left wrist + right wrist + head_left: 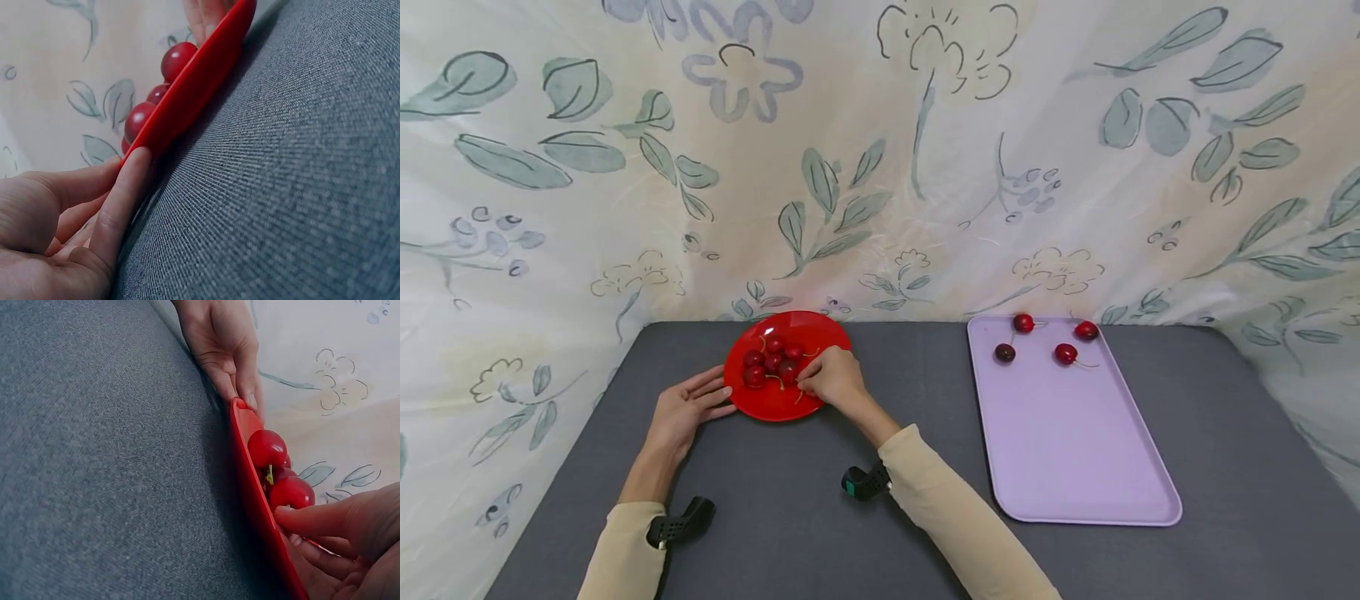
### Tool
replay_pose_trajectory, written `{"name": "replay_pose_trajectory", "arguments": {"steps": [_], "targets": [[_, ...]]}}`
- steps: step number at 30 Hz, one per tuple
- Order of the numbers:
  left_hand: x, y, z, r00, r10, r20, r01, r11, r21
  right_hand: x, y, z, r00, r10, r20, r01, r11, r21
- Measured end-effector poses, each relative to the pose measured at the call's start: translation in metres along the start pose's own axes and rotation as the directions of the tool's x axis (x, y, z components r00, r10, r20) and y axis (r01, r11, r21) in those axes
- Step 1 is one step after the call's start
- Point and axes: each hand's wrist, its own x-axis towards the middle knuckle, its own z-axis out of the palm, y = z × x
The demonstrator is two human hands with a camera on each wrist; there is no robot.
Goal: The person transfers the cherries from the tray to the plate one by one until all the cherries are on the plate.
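Several dark red cherries (772, 357) with thin stems lie heaped on a round red plate (786, 409) at the far left of the table. My left hand (681, 412) grips the plate's left rim, its thumb over the edge and fingers against the outside, as the left wrist view shows. Over the plate's right side, my right hand (835, 379) pinches at the stem of a cherry (292, 492) that still sits among the others. The thumb (315, 522) is right beside that fruit, and the fingertips are partly hidden behind it.
A lilac tray (1075, 450) lies on the dark grey tablecloth (910, 367) to the right. Near its far end are a few cherries, among them a bright one (1064, 354) and a darker one (1004, 353). A leaf-patterned curtain (940, 208) hangs behind the table.
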Motion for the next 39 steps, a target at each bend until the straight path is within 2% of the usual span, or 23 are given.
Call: {"name": "replay_pose_trajectory", "arguments": {"steps": [12, 18, 23, 28, 32, 35, 39], "targets": [[-0.002, 0.004, 0.003, 1.0, 0.001, 0.005, -0.001, 1.0, -0.005, -0.003, -0.002, -0.009, 0.999, 0.041, -0.013, -0.04, 0.999, 0.027], [-0.002, 0.003, 0.003, 1.0, 0.005, 0.001, -0.005, 1.0, -0.004, -0.008, -0.008, -0.03, 1.0, -0.008, -0.024, 0.009, 0.999, 0.031], [-0.002, 0.002, 0.002, 1.0, -0.005, -0.003, 0.005, 1.0, 0.003, -0.015, -0.014, -0.059, 0.997, -0.071, -0.024, 0.073, 0.995, 0.073], [-0.003, 0.001, 0.001, 1.0, -0.014, -0.012, 0.014, 1.0, 0.005, -0.026, -0.012, -0.097, 0.986, -0.157, -0.058, 0.161, 0.985, 0.056], [-0.005, 0.001, 0.001, 1.0, -0.015, -0.007, 0.015, 1.0, -0.005, -0.033, 0.0, -0.128, 0.976, -0.194, -0.102, 0.194, 0.981, -0.003], [-0.006, 0.001, 0.0, 1.0, -0.02, -0.006, 0.02, 1.0, -0.007, -0.037, 0.013, -0.151, 0.973, -0.192, -0.125, 0.192, 0.981, -0.017], [-0.005, 0.003, 0.0, 1.0, -0.022, -0.014, 0.022, 1.0, 0.003, -0.043, 0.037, -0.18, 0.974, -0.162, -0.161, 0.169, 0.985, 0.03]]}}
